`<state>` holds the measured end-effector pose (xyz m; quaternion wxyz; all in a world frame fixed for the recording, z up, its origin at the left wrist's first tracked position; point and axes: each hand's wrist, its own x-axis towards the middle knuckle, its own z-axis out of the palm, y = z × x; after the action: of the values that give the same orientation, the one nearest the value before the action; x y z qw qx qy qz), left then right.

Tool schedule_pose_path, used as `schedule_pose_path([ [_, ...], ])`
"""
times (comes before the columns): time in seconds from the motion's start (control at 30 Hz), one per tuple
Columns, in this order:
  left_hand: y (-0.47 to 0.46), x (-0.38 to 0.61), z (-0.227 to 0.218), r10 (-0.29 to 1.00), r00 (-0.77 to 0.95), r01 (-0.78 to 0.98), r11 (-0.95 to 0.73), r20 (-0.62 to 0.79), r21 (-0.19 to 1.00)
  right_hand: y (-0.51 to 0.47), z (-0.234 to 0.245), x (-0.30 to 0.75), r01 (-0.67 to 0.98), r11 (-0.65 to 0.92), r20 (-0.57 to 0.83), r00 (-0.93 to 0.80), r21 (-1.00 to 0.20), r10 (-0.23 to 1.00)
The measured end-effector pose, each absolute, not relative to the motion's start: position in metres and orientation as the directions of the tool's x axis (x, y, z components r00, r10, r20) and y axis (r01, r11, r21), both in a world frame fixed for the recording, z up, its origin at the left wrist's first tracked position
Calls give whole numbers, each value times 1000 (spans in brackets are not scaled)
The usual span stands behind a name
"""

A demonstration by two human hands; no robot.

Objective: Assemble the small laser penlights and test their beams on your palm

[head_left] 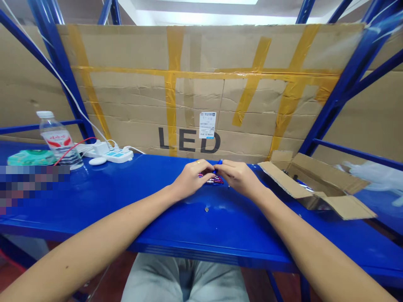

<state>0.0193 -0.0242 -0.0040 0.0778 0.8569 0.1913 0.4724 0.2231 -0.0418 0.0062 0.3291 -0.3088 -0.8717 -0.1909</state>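
Observation:
My left hand (192,176) and my right hand (237,175) meet at the middle of the blue shelf top (132,201), fingers curled and pinched together. Between them lies a small cluster of thin red, blue and silver parts (214,179), partly hidden by the fingers. My right hand pinches a small blue piece (218,162) that pokes up at its fingertips. My left hand presses on the cluster from the left. A tiny round metal bit (206,209) lies on the shelf just in front of the hands.
An open cardboard box (317,184) sits at the right. At the left stand a water bottle (58,140), a green packet (31,157), a white power strip (111,154) with cables and a red wire. A taped cardboard sheet marked LED (201,84) closes the back. Another person's white-gloved hand (378,176) shows far right.

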Motion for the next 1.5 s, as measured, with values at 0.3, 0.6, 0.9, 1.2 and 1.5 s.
schedule_pose_path([
  [0.3, -23, 16, -3, 236, 528, 271, -957, 816, 102, -40, 7, 222, 616, 784, 735, -564, 71, 376],
  [0.6, -23, 15, -2, 238, 517, 269, -957, 822, 108, -41, 6, 219, 627, 755, 683, -469, -189, 560],
  [0.9, -22, 16, -3, 232, 506, 278, -956, 831, 97, -43, 5, 214, 627, 673, 619, -362, -391, 697],
  [1.2, -20, 16, -4, 243, 527, 279, -955, 815, 104, -41, 1, 214, 594, 621, 569, -309, -511, 763],
  [1.5, -22, 16, -2, 297, 526, 275, -946, 797, 171, -38, 1, 216, 550, 625, 573, -293, -554, 765],
])
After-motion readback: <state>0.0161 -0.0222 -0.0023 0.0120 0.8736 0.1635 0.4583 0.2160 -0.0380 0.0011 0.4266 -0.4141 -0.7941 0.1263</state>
